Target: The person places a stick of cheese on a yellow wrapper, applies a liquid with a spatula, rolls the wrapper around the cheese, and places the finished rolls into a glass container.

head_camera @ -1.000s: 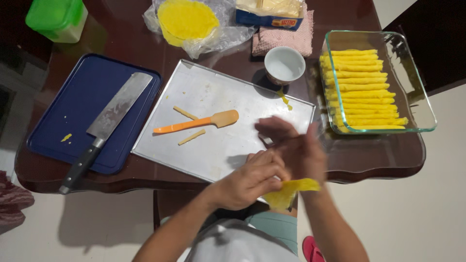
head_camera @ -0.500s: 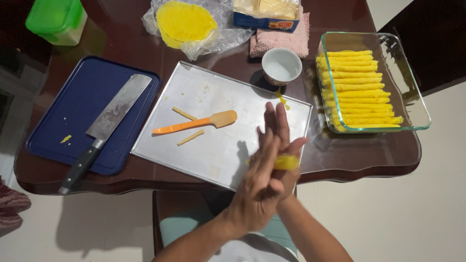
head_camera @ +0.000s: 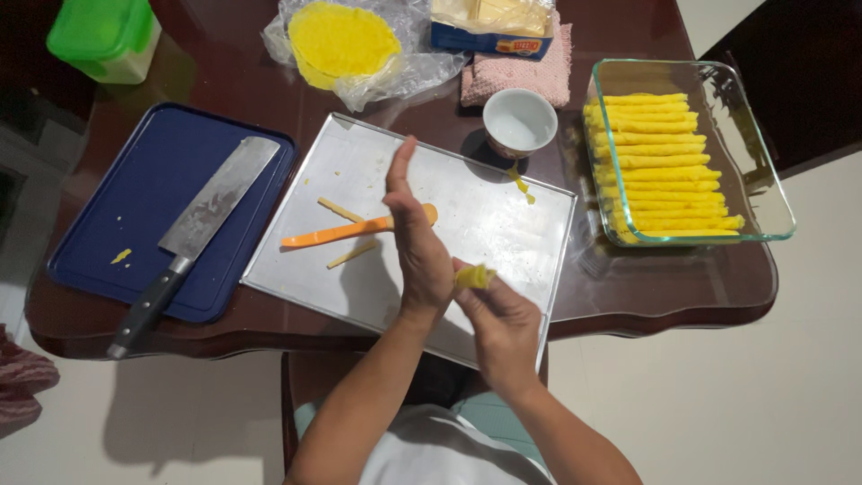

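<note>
My right hand (head_camera: 501, 321) is shut on a small crumpled yellow wrapper piece (head_camera: 473, 276) held above the near edge of the metal tray (head_camera: 485, 211). My left hand (head_camera: 415, 235) stands flat on edge with fingers straight and pointing away from me, its heel touching the yellow piece. Under the left hand lies an orange spatula (head_camera: 328, 234), partly hidden. Two thin pale strips (head_camera: 341, 209) (head_camera: 350, 256) lie on the tray beside it.
A glass dish (head_camera: 761, 144) of several yellow rolls stands at the right. A white bowl (head_camera: 520, 120) sits behind the tray. At the left, a cleaver (head_camera: 202, 220) lies on a blue board (head_camera: 108, 207). Yellow wrappers in plastic (head_camera: 346, 38), a box, a pink cloth and a green container (head_camera: 101, 34) line the back.
My hands went from pressed together palm to palm over the tray's right side to the left. The left hand now stands upright and the right fingers pinch the yellow piece.
</note>
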